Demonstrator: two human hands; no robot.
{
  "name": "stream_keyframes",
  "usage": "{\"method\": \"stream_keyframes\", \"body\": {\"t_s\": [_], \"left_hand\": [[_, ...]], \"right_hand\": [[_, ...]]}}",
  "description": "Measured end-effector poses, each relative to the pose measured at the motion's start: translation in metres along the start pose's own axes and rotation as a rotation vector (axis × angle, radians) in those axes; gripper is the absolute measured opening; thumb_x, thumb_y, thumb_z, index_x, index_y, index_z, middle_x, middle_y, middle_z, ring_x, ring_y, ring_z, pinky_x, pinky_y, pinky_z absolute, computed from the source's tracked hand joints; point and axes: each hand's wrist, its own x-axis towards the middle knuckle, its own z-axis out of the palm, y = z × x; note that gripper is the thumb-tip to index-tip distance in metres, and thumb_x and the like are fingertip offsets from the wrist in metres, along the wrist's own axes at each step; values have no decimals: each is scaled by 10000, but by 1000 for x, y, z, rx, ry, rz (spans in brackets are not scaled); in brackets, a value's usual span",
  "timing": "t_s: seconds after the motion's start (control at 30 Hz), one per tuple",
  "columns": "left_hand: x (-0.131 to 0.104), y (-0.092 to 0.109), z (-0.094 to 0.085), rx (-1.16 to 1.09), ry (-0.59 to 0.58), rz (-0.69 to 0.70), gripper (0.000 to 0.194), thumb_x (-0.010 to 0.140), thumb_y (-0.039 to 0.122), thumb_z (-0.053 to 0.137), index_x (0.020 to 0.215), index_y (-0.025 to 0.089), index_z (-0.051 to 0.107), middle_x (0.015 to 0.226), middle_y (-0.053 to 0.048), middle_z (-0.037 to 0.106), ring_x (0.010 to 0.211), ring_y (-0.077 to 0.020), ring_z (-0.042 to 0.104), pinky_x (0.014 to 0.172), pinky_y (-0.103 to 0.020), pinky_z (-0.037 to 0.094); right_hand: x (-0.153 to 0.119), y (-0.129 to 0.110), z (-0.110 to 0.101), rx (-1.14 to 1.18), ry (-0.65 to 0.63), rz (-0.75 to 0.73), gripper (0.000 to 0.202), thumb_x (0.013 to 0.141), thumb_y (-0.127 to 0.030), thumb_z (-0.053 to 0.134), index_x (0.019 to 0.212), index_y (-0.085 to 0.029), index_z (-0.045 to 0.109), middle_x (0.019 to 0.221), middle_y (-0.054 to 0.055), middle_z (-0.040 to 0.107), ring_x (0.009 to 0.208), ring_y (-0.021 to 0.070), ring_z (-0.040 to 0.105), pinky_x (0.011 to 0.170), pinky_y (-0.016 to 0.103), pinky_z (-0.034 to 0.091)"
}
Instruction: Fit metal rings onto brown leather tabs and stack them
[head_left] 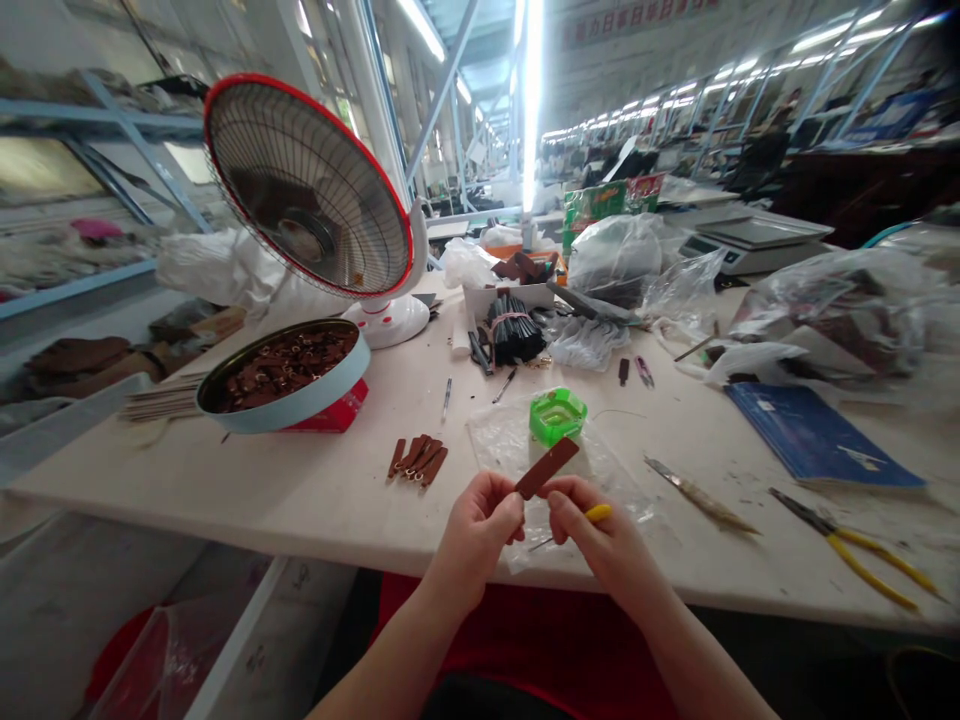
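Between thumb and fingers of my left hand [484, 520] is a flat brown leather strip [550, 467], tilted up to the right. My right hand [592, 522] is closed around a tool with a yellow handle [598, 513]; a thin dark shaft shows below the fingers, but its tip is unclear. The right fingertips meet the strip's lower edge. Just beyond the strip stands a bright green faceted dish [557, 416] on a clear plastic sheet [499, 440]. Left of my hands lies a small group of brown leather tags [420, 458] with metal rings.
A round tin [300, 402] full of brown pieces sits at left on a red box, before a red-rimmed fan heater [307, 190]. At right lie a knife [701, 495], yellow-handled pliers [847, 540] and a blue booklet [821, 432]. Bundled black strips [516, 328] and plastic bags [619, 255] fill the back.
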Motion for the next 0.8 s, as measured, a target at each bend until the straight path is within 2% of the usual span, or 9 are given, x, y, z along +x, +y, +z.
{"method": "stream_keyframes", "body": {"t_s": [0.13, 0.33, 0.47, 0.53, 0.57, 0.6, 0.67, 0.73, 0.8], "left_hand": [[-4, 2, 1, 2, -29, -5, 169, 704, 285, 520, 749, 145, 438, 601, 39, 475, 533, -68, 451, 536, -206, 362], [-2, -2, 3, 40, -54, -13, 128, 672, 247, 494, 708, 152, 416, 578, 42, 459, 525, -70, 454, 532, -203, 380], [3, -13, -7, 50, -48, -11, 83, 651, 211, 461, 682, 161, 403, 570, 48, 421, 499, -66, 417, 503, -199, 360], [13, -21, -28, 110, -30, 10, 77, 676, 219, 461, 708, 160, 422, 596, 37, 443, 527, -79, 439, 527, -209, 374], [21, -24, -43, 213, 20, 44, 85, 707, 238, 458, 735, 159, 443, 626, 26, 470, 568, -89, 465, 563, -215, 388], [29, -29, -61, 356, 100, 83, 110, 746, 265, 447, 766, 159, 466, 669, 12, 502, 623, -99, 491, 605, -220, 397], [47, -38, -101, 724, 333, 138, 184, 812, 311, 402, 798, 161, 507, 768, -14, 553, 738, -113, 517, 680, -224, 394], [62, -48, -139, 885, 468, 79, 176, 805, 283, 423, 758, 150, 528, 779, -38, 576, 737, -133, 526, 651, -240, 378], [72, -55, -167, 966, 519, 12, 123, 756, 232, 484, 717, 143, 558, 726, -45, 587, 678, -147, 532, 592, -250, 351]], "right_hand": [[2, -4, 9, 140, -112, 47, 307, 739, -449, 558, 778, -144, 560, 600, -32, 481, 511, 64, 408, 481, 211, 349], [6, 2, 14, 148, -108, 112, 260, 708, -392, 576, 680, -146, 498, 530, -48, 450, 479, 55, 385, 456, 205, 304], [9, 16, 26, 134, -83, 181, 343, 643, -467, 614, 654, -145, 497, 498, -50, 423, 463, 61, 366, 454, 221, 288], [10, 23, 30, 123, -82, 196, 423, 632, -544, 612, 724, -140, 526, 490, -47, 430, 457, 69, 371, 459, 230, 299], [10, 26, 30, 116, -61, 192, 468, 636, -577, 601, 790, -139, 539, 486, -47, 434, 458, 75, 377, 463, 233, 306], [11, 28, 29, 108, -22, 180, 515, 642, -604, 586, 861, -139, 544, 482, -48, 436, 459, 80, 381, 465, 234, 312], [12, 29, 27, 65, 46, 156, 580, 663, -644, 542, 957, -145, 537, 486, -44, 439, 471, 90, 394, 466, 233, 323], [13, 27, 27, -7, 27, 162, 597, 683, -673, 494, 965, -149, 542, 507, -34, 446, 487, 96, 413, 469, 233, 342], [14, 26, 30, -54, -54, 183, 590, 696, -676, 480, 957, -153, 552, 526, -27, 460, 501, 98, 438, 495, 232, 376]]}}
